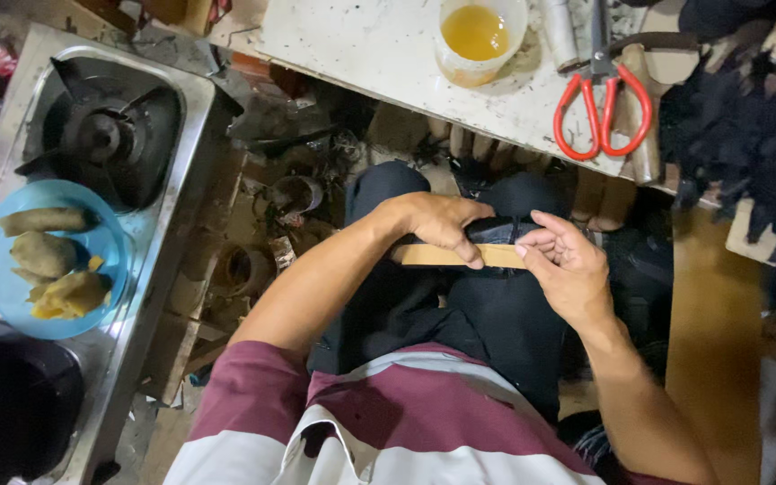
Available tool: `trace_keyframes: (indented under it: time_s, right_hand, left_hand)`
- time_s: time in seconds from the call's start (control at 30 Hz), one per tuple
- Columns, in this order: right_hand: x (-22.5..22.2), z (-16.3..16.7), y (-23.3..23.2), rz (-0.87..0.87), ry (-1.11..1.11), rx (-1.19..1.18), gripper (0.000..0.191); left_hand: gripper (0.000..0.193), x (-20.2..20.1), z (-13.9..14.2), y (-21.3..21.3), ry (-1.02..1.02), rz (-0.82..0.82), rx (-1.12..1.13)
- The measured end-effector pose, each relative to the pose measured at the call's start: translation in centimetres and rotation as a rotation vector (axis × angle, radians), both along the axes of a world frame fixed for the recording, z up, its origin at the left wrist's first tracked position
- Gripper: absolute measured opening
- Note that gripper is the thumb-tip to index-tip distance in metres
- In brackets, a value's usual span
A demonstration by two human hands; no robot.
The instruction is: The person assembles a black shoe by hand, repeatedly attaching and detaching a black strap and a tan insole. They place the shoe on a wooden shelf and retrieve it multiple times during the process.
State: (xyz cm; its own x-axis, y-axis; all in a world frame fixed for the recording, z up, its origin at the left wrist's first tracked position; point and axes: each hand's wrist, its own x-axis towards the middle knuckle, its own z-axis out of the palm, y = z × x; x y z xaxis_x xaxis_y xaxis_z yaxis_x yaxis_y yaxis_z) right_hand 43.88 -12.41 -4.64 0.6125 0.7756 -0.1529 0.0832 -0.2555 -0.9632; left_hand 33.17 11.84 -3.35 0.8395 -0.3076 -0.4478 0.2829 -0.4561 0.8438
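Flat tan strip (455, 257) with black material (496, 232) on top, lying across the lap, between the fingers of both hands. Left hand (442, 222) curled and closed over strip and black piece. Right hand (568, 265) pinching the black edge, fingertips (524, 249) together. Beyond the fingers, red-handled scissors (602, 112) on the white table (361, 45).

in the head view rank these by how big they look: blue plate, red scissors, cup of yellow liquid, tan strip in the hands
1. blue plate, clearly largest
2. red scissors
3. cup of yellow liquid, cut off by the frame edge
Tan strip: mostly hidden by the left hand and right hand, so unranked.
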Motion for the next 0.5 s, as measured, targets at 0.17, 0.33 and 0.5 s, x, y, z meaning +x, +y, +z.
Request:
trace_keyframes:
  time_s: [0.17, 0.33, 0.5]
  right_hand:
    - [-1.0, 3.0, -1.5, -0.161, -0.230, 0.336, 0.070]
    - [-3.4, 5.2, 0.1, -0.019, 0.166, 0.451, 0.107]
    - [-4.8, 6.2, 1.5, -0.040, 0.268, 0.317, 0.112]
  left_hand:
    - [0.093, -3.4, 0.5, -1.7, -0.199, 0.387, -0.240]
    - [0.081, -6.7, 2.3, -6.1, -0.227, 0.665, -0.540]
    - [0.073, -8.8, 3.4, -8.8, -0.155, 0.760, -0.523]
